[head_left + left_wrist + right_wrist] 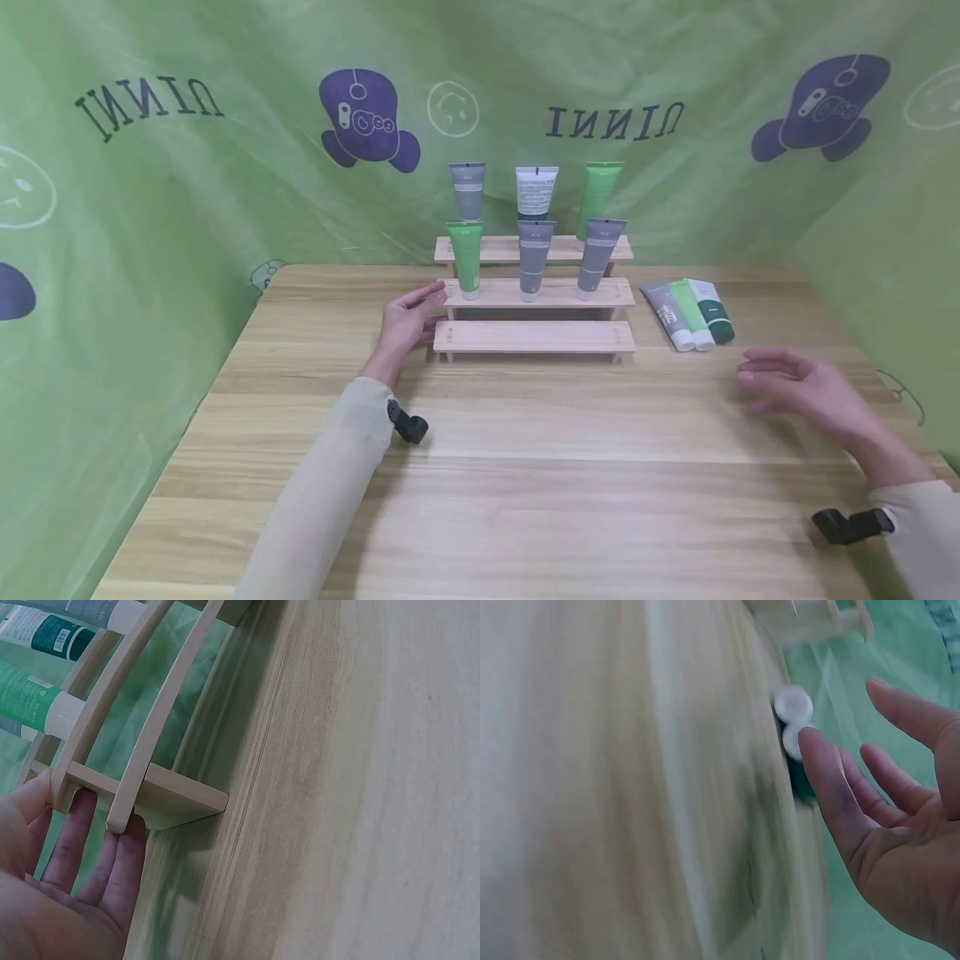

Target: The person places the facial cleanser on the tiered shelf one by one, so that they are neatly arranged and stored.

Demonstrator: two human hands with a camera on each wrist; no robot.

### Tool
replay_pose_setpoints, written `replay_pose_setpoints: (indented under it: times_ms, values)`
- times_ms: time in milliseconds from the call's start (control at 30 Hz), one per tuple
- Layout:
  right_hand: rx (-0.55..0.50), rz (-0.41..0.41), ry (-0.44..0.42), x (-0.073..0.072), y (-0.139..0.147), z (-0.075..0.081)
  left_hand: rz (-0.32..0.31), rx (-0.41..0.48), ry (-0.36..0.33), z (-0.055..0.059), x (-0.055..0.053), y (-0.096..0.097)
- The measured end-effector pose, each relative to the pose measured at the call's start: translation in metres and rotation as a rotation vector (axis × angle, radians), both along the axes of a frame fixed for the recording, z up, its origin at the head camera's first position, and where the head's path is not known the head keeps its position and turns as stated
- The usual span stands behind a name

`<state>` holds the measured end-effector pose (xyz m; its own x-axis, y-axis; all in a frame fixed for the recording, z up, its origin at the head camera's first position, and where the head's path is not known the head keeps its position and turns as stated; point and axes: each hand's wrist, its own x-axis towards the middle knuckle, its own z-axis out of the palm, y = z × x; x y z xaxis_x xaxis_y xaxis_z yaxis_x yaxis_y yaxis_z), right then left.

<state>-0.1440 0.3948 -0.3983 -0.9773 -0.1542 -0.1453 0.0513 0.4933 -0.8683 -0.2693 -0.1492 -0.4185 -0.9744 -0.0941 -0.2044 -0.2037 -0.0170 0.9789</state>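
At the back of the table stands a three-step wooden display rack [534, 337]. My left hand [405, 327] holds its left end, thumb at the middle step and fingers against the steps' ends, as the left wrist view shows. On the middle step are a green squeeze tube [468, 258] and two grey tubes [533, 258], caps down. The top step bears a grey tube [468, 187], a white and dark green tube [536, 190] and a green tube [598, 196]. My right hand [802, 392], fingers loosely spread, hovers over the table holding nothing.
Right of the rack, a grey tube [666, 312], a green tube [692, 312] and a white and dark green tube [710, 310] lie side by side on the wooden table [555, 508]. A green printed cloth [247, 158] hangs behind and at both sides.
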Motion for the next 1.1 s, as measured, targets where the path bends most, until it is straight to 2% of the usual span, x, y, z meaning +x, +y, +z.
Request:
replay_pose_setpoints:
  times_ms: [333, 500, 667, 867, 1100]
  values:
    - [0.124, 0.062, -0.093, -0.034, 0.027, 0.004, 0.007, 0.0, 0.003, -0.001, -0.001, 0.001]
    - [0.077, 0.027, -0.149, -0.056, 0.032, 0.006, 0.01, -0.002, 0.009, 0.0, 0.0, 0.001]
    - [0.055, 0.007, -0.149, -0.076, 0.032, 0.006, 0.011, -0.018, 0.007, 0.0, 0.0, 0.0]
    - [0.093, 0.013, -0.163, -0.09, 0.028, 0.008, 0.011, -0.031, 0.002, 0.0, 0.0, 0.0]
    - [0.043, -0.018, -0.198, -0.108, 0.027, 0.0, 0.003, -0.015, 0.006, 0.001, 0.001, 0.0]
